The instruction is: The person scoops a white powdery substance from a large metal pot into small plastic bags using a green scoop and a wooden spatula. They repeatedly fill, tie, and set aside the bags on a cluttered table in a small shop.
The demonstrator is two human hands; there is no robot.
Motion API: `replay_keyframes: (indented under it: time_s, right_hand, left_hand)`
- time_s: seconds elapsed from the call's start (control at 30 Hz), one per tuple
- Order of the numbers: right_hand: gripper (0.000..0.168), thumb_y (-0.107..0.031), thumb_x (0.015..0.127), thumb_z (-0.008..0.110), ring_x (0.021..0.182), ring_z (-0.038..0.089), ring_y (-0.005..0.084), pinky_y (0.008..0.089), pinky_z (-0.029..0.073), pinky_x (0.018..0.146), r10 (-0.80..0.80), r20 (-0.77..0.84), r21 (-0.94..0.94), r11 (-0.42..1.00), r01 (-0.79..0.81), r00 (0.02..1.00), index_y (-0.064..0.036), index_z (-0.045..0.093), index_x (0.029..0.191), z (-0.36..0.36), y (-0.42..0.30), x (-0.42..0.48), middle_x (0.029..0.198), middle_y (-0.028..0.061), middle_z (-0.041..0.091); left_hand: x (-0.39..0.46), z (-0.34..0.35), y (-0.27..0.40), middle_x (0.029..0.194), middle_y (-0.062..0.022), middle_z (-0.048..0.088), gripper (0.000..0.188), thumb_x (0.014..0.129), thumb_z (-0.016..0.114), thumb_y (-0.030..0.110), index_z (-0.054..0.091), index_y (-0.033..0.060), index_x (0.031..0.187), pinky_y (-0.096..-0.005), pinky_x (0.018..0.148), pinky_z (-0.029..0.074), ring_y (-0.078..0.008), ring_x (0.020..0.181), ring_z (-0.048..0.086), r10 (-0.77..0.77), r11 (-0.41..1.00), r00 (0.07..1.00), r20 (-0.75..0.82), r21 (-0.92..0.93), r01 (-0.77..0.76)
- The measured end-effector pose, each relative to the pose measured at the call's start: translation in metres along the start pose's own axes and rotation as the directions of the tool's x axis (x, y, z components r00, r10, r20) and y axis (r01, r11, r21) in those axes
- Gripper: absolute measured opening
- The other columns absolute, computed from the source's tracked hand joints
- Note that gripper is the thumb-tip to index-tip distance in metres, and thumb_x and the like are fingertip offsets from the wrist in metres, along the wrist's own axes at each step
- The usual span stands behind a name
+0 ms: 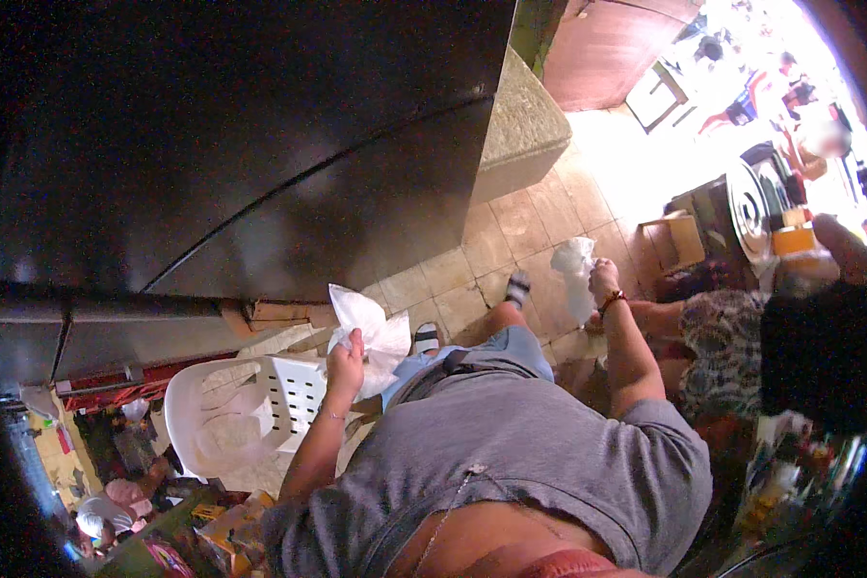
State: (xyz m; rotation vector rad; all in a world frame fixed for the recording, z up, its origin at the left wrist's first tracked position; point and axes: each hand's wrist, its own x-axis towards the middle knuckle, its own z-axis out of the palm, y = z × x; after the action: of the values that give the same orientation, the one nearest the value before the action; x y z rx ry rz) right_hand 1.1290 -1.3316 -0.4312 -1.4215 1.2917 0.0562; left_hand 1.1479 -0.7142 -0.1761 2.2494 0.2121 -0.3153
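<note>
My left hand (pixel 347 365) grips a crumpled white plastic bag (pixel 376 329), whose corners spread out above and beside the fingers. Farther forward, my right hand (pixel 605 278) is closed around the gathered part of a translucent plastic bag (pixel 574 260); part of this bag hangs below the fist. What either bag contains, if anything, I cannot tell. Both arms are held apart, in front of my grey shirt. Beneath the hands are my feet in sandals on the tiled floor (pixel 451 303).
A large dark, glossy appliance or cabinet (pixel 274 144) rises ahead on the left. Beside my left arm stands a white plastic chair (pixel 188 412). Close to my right arm is another person in patterned clothing (pixel 722 347). A stone-like ledge (pixel 524 123) borders the floor near a bright opening with people beyond.
</note>
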Motion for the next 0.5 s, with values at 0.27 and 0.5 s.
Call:
replay_keyframes:
  time_s: [0.27, 0.5]
  right_hand:
    - [0.024, -0.020, 0.086, 0.051, 0.100, 0.062, 0.0186, 0.0303, 0.050, 0.080, -0.067, 0.447, -0.778, -0.521, 0.351, 0.892, -0.011, 0.068, 0.101, 0.056, -0.200, 0.080, 0.105, 0.0075, 0.065]
    - [0.021, -0.015, 0.084, 0.052, 0.091, 0.065, 0.0254, 0.0342, 0.053, 0.073, -0.175, 0.508, -0.859, -0.172, 0.482, 0.843, -0.003, 0.068, 0.093, 0.106, -0.254, 0.238, 0.097, 0.0160, 0.066]
  left_hand:
    - [0.015, 0.087, 0.035, 0.060, -0.0215, 0.056, 0.058, 0.095, 0.037, 0.044, 0.056, -0.0039, 0.067, -0.0455, 0.059, 0.041, -0.0368, 0.059, 0.056, -0.271, 0.922, 0.922, -0.278, 0.199, 0.331]
    - [0.000, 0.193, 0.087, 0.063, -0.0194, 0.056, 0.055, 0.096, 0.036, 0.042, 0.057, -0.0025, 0.071, -0.0445, 0.059, 0.041, -0.0357, 0.061, 0.057, -0.469, 0.850, 0.834, -0.291, 0.107, 0.515]
